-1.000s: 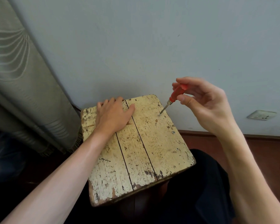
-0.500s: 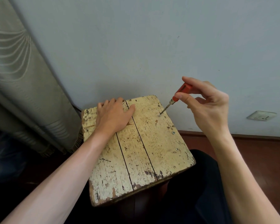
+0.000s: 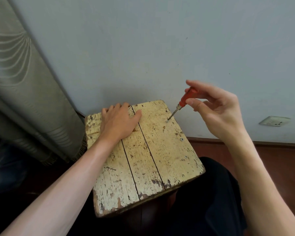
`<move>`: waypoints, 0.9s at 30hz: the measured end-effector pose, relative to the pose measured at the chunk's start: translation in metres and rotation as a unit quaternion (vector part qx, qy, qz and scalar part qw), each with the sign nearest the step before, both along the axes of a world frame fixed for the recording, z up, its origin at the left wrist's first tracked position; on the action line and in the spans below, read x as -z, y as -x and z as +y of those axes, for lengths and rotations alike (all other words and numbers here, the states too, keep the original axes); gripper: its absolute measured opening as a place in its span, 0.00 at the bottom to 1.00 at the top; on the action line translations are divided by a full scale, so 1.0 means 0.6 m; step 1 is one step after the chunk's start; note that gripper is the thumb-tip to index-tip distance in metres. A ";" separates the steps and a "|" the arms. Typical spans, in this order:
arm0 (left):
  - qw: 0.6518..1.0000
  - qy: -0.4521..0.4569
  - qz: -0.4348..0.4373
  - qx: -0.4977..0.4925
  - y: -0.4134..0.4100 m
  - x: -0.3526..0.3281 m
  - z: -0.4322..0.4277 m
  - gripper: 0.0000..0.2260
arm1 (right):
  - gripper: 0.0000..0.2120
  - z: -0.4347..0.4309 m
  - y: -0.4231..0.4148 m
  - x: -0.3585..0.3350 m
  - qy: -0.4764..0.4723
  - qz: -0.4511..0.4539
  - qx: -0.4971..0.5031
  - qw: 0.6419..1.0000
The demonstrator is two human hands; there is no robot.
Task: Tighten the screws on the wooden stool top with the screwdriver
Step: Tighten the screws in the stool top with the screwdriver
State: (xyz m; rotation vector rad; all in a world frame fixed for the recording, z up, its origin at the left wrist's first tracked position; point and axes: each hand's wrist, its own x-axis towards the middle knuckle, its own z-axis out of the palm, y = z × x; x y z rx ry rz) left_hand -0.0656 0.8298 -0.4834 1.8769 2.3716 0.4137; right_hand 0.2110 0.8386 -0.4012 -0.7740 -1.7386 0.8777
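The right hand [image 3: 216, 113] pinches the small screwdriver with a red plastic handle and thin metal shaft [image 3: 183, 101] high on its handle. The thumb [image 3: 197, 103] presses the near side and the forefinger curls over the top, a narrow grip closed on the tool, while the other fingers are loosely bent behind it. From this grip the shaft slants down and away to the left, and its tip sits on a small metal screw [image 3: 166, 121] near the far right edge of the worn, cream-painted stool top of three wooden planks [image 3: 143, 167]. Two more small metal screws lie below the grip along the same right-hand plank, one [image 3: 182, 139] nearer the tip and the other [image 3: 186, 157] closer to the person. Well to the left of the grip, the left hand [image 3: 119, 121] lies flat on the far part of the stool top with its fingers straight and its thumb spread across the seam onto the right-hand plank, holding nothing. Behind the grip stands a pale grey-blue wall [image 3: 143, 48], with a white wall socket [image 3: 274, 120] low on it to the right of the gripping hand. Under that forearm are a reddish-brown wooden floor [image 3: 271, 159] and black trousers [image 3: 211, 193]. A grey-green ribbed curtain [image 3: 15, 82] hangs far to the left, beyond the flat hand.
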 end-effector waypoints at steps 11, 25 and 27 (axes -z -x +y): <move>1.000 0.000 0.001 0.001 0.000 0.000 -0.001 0.33 | 0.17 -0.008 0.021 -0.011 0.009 0.007 0.120 0.993; 1.000 0.001 0.001 0.000 0.000 -0.001 -0.001 0.33 | 0.19 -0.008 0.015 -0.008 0.022 0.010 0.041 0.999; 1.000 0.001 0.001 -0.001 0.001 0.000 0.000 0.33 | 0.17 -0.009 0.027 -0.006 0.017 0.008 0.066 0.998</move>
